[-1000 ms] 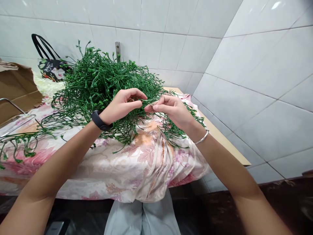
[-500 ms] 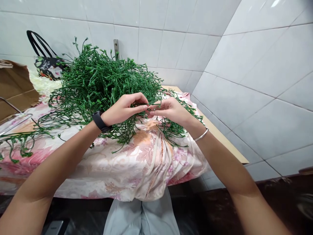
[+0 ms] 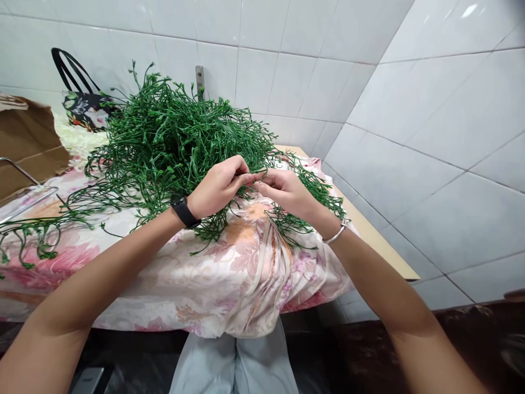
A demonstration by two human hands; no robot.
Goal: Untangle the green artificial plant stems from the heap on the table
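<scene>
A big heap of green artificial sprigs (image 3: 172, 137) lies on a table covered with a pink floral cloth (image 3: 205, 279). My left hand (image 3: 219, 186), with a black band on its wrist, pinches a thin green stem (image 3: 251, 175) at the front edge of the heap. My right hand (image 3: 285, 191), wearing a silver bangle, pinches the same stem from the other side. The fingertips of both hands meet over the stem, just above the cloth.
A brown cardboard box (image 3: 24, 142) and a metal frame (image 3: 28, 194) stand at the left. A floral bag with black handles (image 3: 82, 109) leans on the tiled wall behind the heap. A tiled wall (image 3: 430, 137) closes in at the right, past the bare table edge (image 3: 377, 235).
Both hands have drawn closer together on the stem, and the left wrist has moved a little to the right. The heap has not shifted.
</scene>
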